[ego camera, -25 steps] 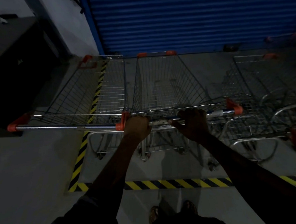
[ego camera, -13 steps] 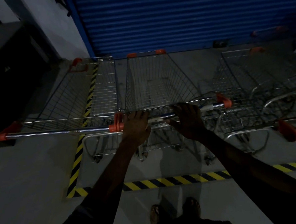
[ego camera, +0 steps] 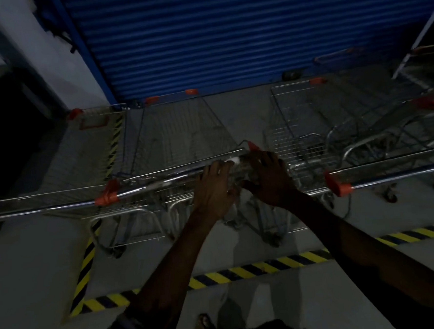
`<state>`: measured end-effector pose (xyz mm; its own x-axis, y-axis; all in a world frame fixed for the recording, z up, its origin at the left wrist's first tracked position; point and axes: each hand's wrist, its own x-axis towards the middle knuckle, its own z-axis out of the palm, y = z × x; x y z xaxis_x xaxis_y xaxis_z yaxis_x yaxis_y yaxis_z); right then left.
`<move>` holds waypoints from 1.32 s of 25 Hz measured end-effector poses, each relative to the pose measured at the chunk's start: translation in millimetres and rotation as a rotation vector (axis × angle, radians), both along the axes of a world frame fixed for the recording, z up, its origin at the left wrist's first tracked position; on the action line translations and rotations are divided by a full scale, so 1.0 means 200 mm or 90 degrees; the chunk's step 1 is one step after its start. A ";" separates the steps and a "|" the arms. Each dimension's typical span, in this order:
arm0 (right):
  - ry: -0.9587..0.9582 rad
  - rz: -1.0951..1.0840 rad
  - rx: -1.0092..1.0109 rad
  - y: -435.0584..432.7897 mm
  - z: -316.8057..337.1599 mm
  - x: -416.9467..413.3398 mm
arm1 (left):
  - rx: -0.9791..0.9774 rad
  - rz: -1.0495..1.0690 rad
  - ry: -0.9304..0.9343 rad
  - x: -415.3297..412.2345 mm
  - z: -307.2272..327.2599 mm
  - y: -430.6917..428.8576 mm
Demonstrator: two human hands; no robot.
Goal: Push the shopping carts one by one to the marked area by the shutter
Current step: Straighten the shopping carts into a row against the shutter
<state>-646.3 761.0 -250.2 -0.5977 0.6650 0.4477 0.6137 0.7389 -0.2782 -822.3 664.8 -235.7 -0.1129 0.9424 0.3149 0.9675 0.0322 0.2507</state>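
Our left hand (ego camera: 216, 187) and right hand (ego camera: 267, 179) both curl round the right end of the handle (ego camera: 146, 187), the cart (ego camera: 183, 136) sitting at twelve o'clock inside the hazard tape (ego camera: 255, 266), so we should widen that grip and push squarely toward the shutter (ego camera: 228, 36), clear of the two-o'clock neighbour cart (ego camera: 298, 134).

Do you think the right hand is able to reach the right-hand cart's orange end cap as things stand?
Probably yes: the right hand sits on the middle cart's handle, and the orange end cap lies close to its right, with nothing visibly blocking the way.
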 end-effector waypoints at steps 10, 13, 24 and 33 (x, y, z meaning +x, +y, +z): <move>-0.008 -0.133 0.006 0.28 0.14 1.02 | 0.042 -0.140 -0.130 1.13 0.04 0.34; -0.035 -0.186 -0.023 0.39 0.08 1.24 | -0.003 -0.161 -0.095 1.30 -0.01 0.47; -0.156 -0.243 -0.117 0.65 -0.09 1.94 | -0.228 -0.213 0.028 1.63 -0.20 0.82; -0.206 -0.072 -0.054 0.99 -0.15 2.14 | -0.358 -0.068 -0.033 1.82 -0.10 0.98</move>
<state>-218.9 959.9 -281.0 -0.6198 0.7620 0.1874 0.7568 0.6436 -0.1140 -457.9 861.2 -255.5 -0.0103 0.9702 -0.2420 0.9596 0.0777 0.2704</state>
